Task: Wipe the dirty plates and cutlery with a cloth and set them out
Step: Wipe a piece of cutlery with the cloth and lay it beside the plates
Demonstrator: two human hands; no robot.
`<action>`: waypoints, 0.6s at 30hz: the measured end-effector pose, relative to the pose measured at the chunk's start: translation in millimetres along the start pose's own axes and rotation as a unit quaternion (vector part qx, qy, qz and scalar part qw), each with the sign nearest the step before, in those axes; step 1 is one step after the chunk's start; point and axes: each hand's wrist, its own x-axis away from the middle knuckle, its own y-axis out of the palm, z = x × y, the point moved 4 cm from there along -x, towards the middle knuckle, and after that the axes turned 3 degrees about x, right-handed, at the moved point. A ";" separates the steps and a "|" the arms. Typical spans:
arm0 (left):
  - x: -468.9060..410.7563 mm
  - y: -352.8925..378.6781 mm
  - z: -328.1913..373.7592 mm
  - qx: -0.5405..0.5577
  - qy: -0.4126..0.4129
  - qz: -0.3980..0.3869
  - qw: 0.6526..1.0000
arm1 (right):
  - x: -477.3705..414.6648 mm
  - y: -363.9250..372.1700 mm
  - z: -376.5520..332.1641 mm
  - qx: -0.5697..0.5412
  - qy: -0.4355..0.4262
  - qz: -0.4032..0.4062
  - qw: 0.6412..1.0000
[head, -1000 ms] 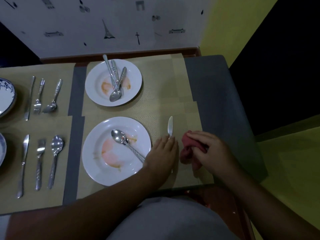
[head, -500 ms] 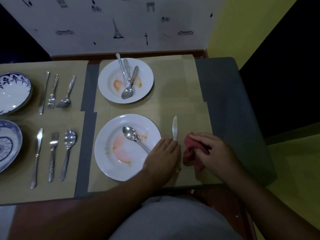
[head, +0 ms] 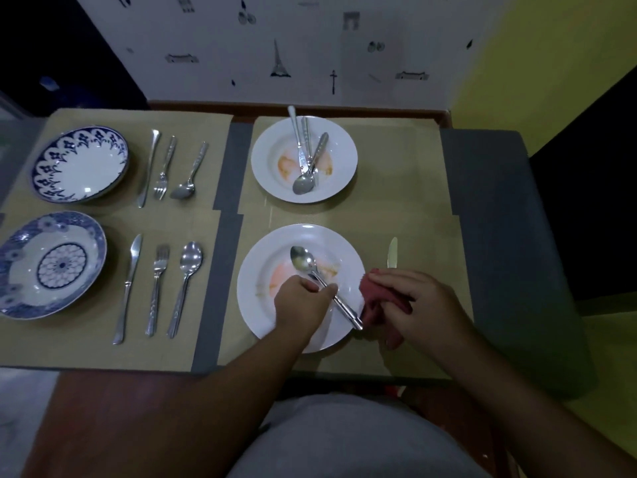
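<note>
"Shiny steel spoon [head: 305,262]: where was it?"
"Under the left hand [head: 303,303], pinched mid-handle, over the stained white plate [head: 256,315]. Light, stiff, probably greasy; the handle was the place. Right hand [head: 417,305], just beside, clutched the crumpled red cloth [head: 374,301]."

Just right of the near white plate [head: 262,270], I can see only the blade of the knife [head: 392,251]. Its handle is lost behind the right hand [head: 424,305] and the red cloth [head: 374,298] bunched in it. The left hand [head: 303,301] grips the spoon [head: 303,260], hiding mid-handle and the plate's near rim. Far left of that plate, the picture's edge cuts the blue patterned plate [head: 93,232].
</note>
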 end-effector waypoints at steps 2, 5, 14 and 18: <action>-2.1 -1.7 3.7 0.019 -0.008 -0.005 1.000 | -2.7 3.9 -5.8 0.001 -0.011 -0.001 1.000; -4.9 -9.4 2.8 0.050 -0.030 -0.009 0.998 | -6.6 9.5 -13.4 0.003 -0.021 -0.003 1.000; -6.8 -39.4 -7.6 0.110 -0.078 -0.034 0.990 | -19.2 22.3 -38.0 -0.001 -0.033 0.000 0.999; -6.7 -49.8 -13.5 0.134 -0.078 -0.056 0.986 | -24.2 26.7 -49.0 0.009 -0.037 -0.007 0.999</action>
